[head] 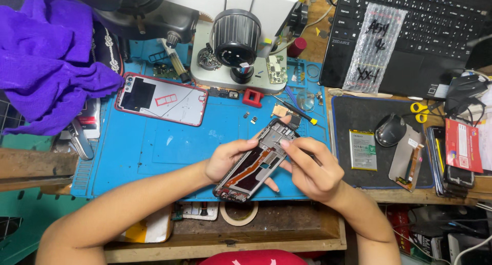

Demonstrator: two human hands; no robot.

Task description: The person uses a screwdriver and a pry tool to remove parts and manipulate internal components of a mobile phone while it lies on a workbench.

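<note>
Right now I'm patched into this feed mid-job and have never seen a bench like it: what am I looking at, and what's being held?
The one picture comes from a camera on the person's head, looking down at a repair bench. No machine is at work, only bare hands. The left hand and right hand together hold an opened phone frame, tilted above a blue work mat. On the mat lies a red-edged phone back cover. A microscope stands behind it. At right sit a laptop, a phone battery and a mouse; purple cloth lies at left.
</note>
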